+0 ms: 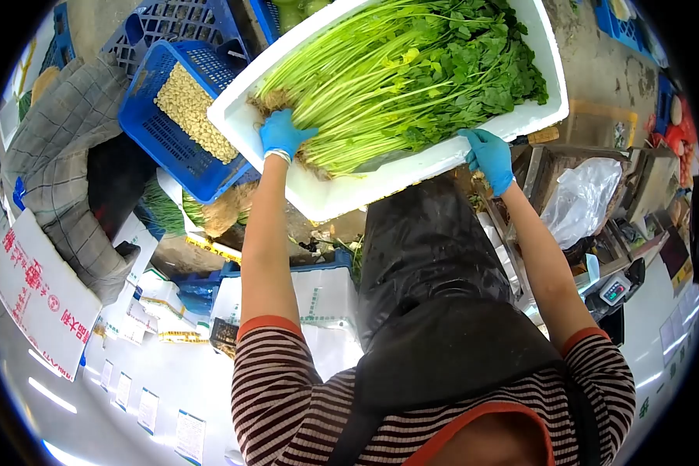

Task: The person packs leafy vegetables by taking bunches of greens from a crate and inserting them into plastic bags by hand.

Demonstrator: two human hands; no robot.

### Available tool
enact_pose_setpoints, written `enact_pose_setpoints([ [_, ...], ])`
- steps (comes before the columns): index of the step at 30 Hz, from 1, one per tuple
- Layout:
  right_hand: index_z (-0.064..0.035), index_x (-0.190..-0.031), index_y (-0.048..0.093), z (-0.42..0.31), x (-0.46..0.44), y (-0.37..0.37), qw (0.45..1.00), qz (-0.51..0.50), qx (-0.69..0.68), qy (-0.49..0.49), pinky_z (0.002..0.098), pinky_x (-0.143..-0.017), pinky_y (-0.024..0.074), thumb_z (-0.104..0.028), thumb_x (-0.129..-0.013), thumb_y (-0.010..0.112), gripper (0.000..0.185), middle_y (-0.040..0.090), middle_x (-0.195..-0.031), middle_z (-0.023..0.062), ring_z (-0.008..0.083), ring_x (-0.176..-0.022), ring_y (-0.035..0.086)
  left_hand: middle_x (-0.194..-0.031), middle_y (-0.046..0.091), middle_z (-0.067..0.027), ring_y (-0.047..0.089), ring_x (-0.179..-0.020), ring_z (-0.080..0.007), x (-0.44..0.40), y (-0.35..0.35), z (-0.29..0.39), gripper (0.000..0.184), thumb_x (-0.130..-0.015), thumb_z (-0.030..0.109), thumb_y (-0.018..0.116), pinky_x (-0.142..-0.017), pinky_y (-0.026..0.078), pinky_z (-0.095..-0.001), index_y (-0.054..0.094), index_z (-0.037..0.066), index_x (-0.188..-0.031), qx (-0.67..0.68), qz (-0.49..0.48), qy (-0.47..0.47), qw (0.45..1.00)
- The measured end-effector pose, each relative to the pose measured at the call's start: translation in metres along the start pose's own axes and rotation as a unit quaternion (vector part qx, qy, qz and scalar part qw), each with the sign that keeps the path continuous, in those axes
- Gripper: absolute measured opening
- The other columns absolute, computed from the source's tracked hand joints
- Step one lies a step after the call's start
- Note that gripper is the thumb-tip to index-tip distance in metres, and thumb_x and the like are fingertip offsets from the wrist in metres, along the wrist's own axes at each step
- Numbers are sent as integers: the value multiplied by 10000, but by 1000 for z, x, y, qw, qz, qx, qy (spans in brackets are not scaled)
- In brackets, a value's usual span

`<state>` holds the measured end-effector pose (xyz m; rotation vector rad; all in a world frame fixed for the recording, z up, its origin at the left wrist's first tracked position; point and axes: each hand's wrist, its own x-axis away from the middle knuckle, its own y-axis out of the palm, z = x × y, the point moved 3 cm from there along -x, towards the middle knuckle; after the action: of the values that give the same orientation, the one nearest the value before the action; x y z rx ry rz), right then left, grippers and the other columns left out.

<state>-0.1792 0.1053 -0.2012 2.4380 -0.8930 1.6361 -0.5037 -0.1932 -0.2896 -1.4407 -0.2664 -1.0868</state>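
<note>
A white foam box [550, 46] lies across the top middle, full of leafy green stalks [380, 85] with their roots to the left and leaves to the right. In a blue glove, my left hand [285, 134] is inside the box at the root end, its fingers apart and resting on the stalks. My right hand [489, 159], also gloved in blue, is at the box's near rim on the right, its fingers bent over the edge and closed on it. The underside of that grip is hidden.
A blue basket [144, 116] of pale beans [190, 109] stands left of the box. Another person's checked sleeve [70, 147] is at the far left. On the right are a wooden crate with a clear plastic bag [582, 198] and a scale [615, 290].
</note>
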Motion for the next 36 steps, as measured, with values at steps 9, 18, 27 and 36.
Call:
enact_pose_setpoints([
  [9,-28,-1084,688,-7,2,2,1000,17,10,15,244,-431,442,-232,-938,600,266,600,-580,69,100,-454,531,-1325,487,-287,541,-1168,-376,-17,3,-8,967,-571,559,840,-954,479,-404,526,-55,-1250,-8,-130,-4,992],
  [18,-17,-1052,683,-8,2,2,999,24,41,27,245,-464,467,-273,-922,614,295,620,-592,82,103,-488,562,-1272,535,-223,587,-1107,-354,5,34,-8,895,-604,436,847,-918,499,-429,481,-6,-1291,-68,-43,48,996],
  [27,-120,-1338,531,-23,35,100,955,-268,-111,67,266,-738,508,-336,-938,598,460,646,-1068,37,120,-833,619,-933,687,-238,691,-833,-331,68,-4,21,727,-666,397,794,-787,553,-409,551,-47,-1187,21,-163,68,984],
  [36,-39,-1309,484,-14,65,172,825,-281,-487,56,365,-932,493,-401,-906,631,561,597,-1149,92,213,-1055,590,-860,614,-124,635,-765,-264,218,-3,170,703,-681,398,783,-671,481,-391,497,-21,-1167,-38,30,0,999],
])
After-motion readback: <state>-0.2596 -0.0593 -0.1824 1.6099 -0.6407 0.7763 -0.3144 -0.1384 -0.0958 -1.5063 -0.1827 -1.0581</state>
